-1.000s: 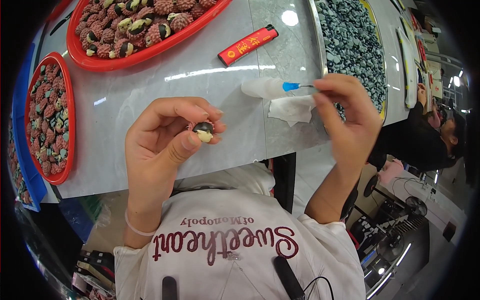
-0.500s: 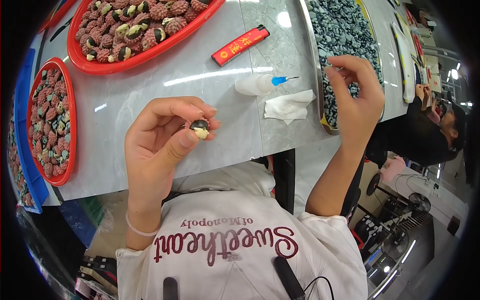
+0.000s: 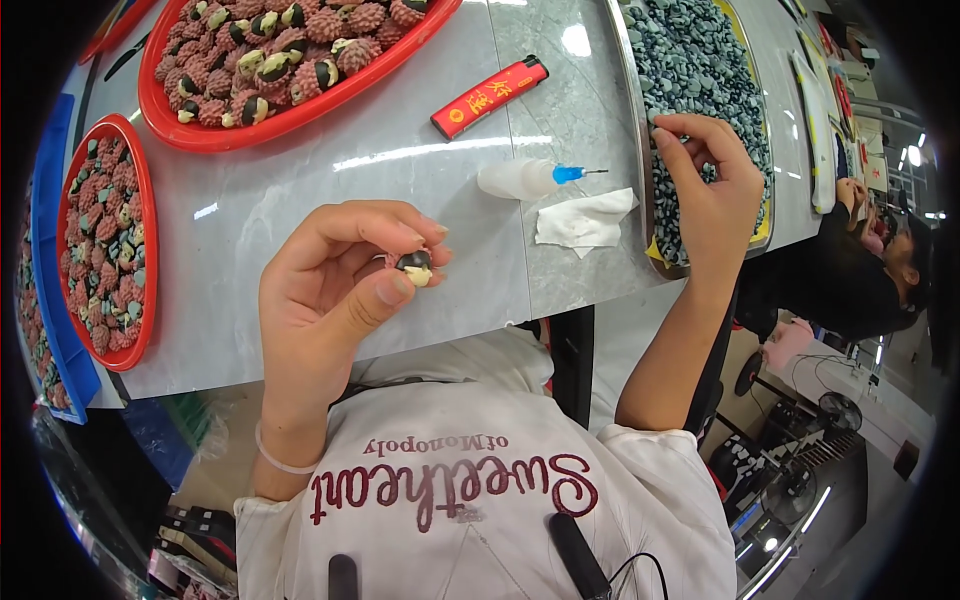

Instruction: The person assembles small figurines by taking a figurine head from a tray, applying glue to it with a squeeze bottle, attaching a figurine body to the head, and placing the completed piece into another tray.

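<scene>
Between the thumb and fingers of my left hand (image 3: 325,280) is a small piece (image 3: 416,267), pink and ridged at the back with a black and cream face. It is held above the grey tabletop, in front of my body. My right hand (image 3: 718,185) is over the near left part of a metal tray (image 3: 637,120) full of small dark grey-green pieces (image 3: 690,70). Its thumb and forefinger come together near the tray's left rim. Whatever is between those fingertips is too small to make out.
A white squeeze bottle (image 3: 520,179) with a blue needle tip lies beside a folded white tissue (image 3: 585,220). Behind them is a red lighter (image 3: 490,97). Red trays (image 3: 300,118) of pink pieces stand at left, beside a blue bin (image 3: 55,290). Another person (image 3: 835,265) sits at far right.
The thumb and forefinger of my right hand have drawn closer together over the tray. My left hand still holds the pink piece, turned slightly. The whole view has shifted a little.
</scene>
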{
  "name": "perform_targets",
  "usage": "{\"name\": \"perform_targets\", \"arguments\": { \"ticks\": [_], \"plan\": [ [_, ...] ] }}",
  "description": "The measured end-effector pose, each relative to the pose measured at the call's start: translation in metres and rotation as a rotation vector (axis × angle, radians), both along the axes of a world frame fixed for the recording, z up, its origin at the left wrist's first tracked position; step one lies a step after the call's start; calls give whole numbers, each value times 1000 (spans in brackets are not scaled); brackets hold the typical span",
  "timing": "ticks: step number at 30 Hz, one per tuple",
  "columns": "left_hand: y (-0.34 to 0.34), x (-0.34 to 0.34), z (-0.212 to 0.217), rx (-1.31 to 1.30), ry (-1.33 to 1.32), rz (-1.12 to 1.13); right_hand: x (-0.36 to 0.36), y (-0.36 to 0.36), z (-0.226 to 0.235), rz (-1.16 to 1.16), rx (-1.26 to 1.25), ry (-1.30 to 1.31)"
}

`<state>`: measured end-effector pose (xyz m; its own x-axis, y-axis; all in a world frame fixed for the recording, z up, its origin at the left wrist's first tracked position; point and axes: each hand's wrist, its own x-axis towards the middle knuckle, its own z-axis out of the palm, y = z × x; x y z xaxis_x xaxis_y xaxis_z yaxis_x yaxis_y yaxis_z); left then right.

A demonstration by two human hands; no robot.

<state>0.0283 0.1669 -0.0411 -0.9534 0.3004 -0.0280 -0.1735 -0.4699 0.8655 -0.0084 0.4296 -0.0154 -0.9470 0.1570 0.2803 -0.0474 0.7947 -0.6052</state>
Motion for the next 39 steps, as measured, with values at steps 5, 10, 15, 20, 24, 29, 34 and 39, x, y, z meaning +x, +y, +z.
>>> {"name": "perform_targets", "arguments": {
  "ticks": [5,10,15,20,24,29,34,39],
  "plan": [
    [0,0,-1,13,6,-9,2,4,-5,-78,143,89],
    [0,0,0,20,-9,-11,7,3,-2,-88,-102,170],
    [-3,0,-1,36,-9,-6,26,8,19,103,-783,108],
    [-3,0,-2,70,-16,-5,43,-8,15,318,-1037,-11],
    [-3,1,-3,111,13,-5,50,-29,10,336,-1161,-166],
    [-3,2,1,12,-71,-5,50,-48,2,465,-1178,-195],
    [-4,3,-2,9,-29,-22,52,-63,2,455,-1204,-285],
    [-3,5,-2,29,-36,-32,54,-81,6,434,-1046,-318]
  ]
}}
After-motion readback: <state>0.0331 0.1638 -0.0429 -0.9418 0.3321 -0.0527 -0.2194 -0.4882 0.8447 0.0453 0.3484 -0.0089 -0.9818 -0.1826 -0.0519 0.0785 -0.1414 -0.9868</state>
